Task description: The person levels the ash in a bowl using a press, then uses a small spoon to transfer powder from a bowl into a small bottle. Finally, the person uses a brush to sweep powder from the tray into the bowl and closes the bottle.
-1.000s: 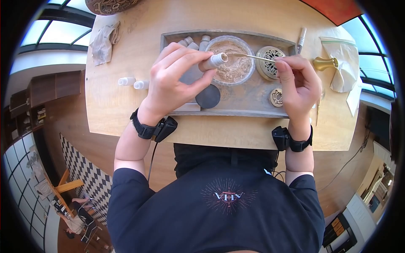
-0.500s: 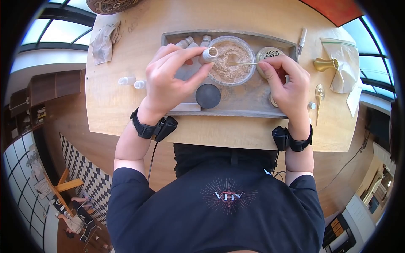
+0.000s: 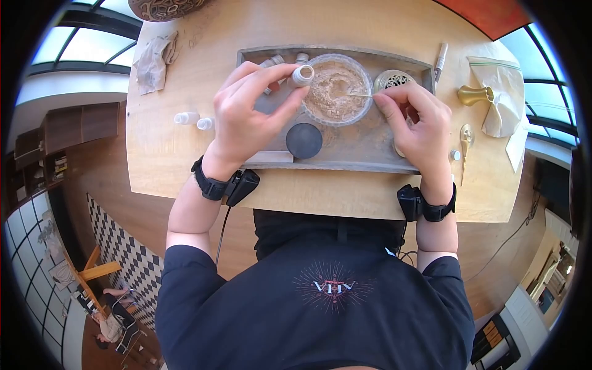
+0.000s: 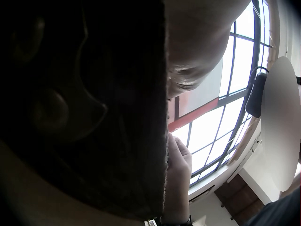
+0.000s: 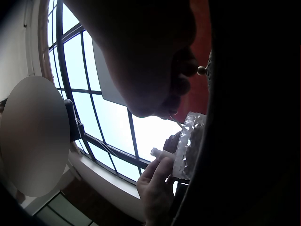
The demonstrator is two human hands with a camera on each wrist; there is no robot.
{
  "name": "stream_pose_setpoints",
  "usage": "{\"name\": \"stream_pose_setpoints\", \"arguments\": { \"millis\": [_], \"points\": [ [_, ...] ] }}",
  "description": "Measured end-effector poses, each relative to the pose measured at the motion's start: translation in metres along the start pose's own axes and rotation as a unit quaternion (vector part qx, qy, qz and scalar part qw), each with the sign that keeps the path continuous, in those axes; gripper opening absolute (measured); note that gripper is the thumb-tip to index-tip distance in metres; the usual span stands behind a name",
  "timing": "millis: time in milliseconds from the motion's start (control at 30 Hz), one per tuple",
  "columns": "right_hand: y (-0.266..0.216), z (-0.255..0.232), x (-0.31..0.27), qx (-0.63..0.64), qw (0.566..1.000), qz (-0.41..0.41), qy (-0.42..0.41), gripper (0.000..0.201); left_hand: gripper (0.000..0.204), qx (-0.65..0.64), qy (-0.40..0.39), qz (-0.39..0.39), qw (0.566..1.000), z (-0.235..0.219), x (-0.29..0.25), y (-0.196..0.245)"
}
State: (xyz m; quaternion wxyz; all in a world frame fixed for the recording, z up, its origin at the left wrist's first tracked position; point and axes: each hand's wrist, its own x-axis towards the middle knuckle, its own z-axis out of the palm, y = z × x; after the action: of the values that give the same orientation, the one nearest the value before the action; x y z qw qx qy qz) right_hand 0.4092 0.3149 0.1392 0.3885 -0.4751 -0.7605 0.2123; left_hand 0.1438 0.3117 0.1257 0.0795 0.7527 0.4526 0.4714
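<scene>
My left hand [image 3: 246, 117] pinches a small pale vial [image 3: 303, 76] between thumb and fingers, its uncapped mouth turned up toward the head camera. It hangs beside the left rim of a clear textured bowl [image 3: 336, 56] of brownish powder [image 3: 333, 111]. My right hand [image 3: 422, 126] pinches the handle of a thin metal spoon [image 3: 359, 95], whose tip meets the powder near the bowl's middle. In the right wrist view, the bowl's faceted wall [image 5: 188, 141] stands close to the left hand [image 5: 157, 193] and vial. A dark edge blocks much of the left wrist view.
The bowl sits in a grey tray [image 3: 364, 165] with several vials [image 3: 271, 61], a pierced metal lid [image 3: 392, 79] and a black disc [image 3: 304, 141]. Left lie two vials [image 3: 186, 118]; right are a brass vase [image 3: 475, 94], a brass tool [image 3: 465, 160] and a plastic bag [image 3: 499, 117].
The spoon has moved left from the vial's mouth down into the powder, the right hand going with it. The vial has turned from tilted to more upright and shifted slightly left.
</scene>
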Motion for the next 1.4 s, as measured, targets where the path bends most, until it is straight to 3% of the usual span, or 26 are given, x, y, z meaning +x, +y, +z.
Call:
{"name": "stream_pose_setpoints", "arguments": {
  "millis": [200, 467, 600, 700, 833, 1000, 1167, 1400],
  "points": [
    [0.001, -0.001, 0.0, 0.005, 0.999, -0.03, -0.03, 0.007, 0.029, -0.004, 0.004, 0.0, 1.0, 0.0, 0.0, 0.0],
    [-0.002, -0.002, 0.001, -0.019, 0.999, -0.012, 0.045, 0.006, 0.029, -0.006, 0.02, -0.003, 1.0, 0.0, -0.001, 0.002],
    [-0.001, 0.003, 0.002, -0.023, 0.998, -0.009, 0.056, 0.006, 0.029, -0.002, -0.016, -0.016, 1.0, -0.002, -0.001, -0.001],
    [0.002, 0.005, 0.001, -0.008, 1.0, -0.001, 0.019, 0.005, 0.03, 0.006, -0.019, -0.012, 1.0, -0.001, -0.001, 0.001],
    [0.0, 0.005, -0.001, 0.063, 0.995, 0.071, 0.003, 0.008, 0.029, 0.001, -0.017, -0.012, 1.0, -0.001, -0.001, 0.001],
    [0.005, 0.004, -0.002, 0.205, 0.96, 0.188, 0.032, 0.013, 0.031, -0.005, -0.022, 0.016, 1.0, -0.001, 0.0, -0.001],
    [0.003, -0.004, 0.0, 0.266, 0.94, 0.204, 0.06, 0.016, 0.035, 0.004, -0.03, 0.077, 0.997, 0.0, 0.002, -0.004],
    [-0.002, -0.007, -0.002, 0.298, 0.933, 0.195, 0.05, 0.015, 0.037, 0.009, -0.059, 0.085, 0.995, 0.0, 0.001, -0.001]
  ]
}}
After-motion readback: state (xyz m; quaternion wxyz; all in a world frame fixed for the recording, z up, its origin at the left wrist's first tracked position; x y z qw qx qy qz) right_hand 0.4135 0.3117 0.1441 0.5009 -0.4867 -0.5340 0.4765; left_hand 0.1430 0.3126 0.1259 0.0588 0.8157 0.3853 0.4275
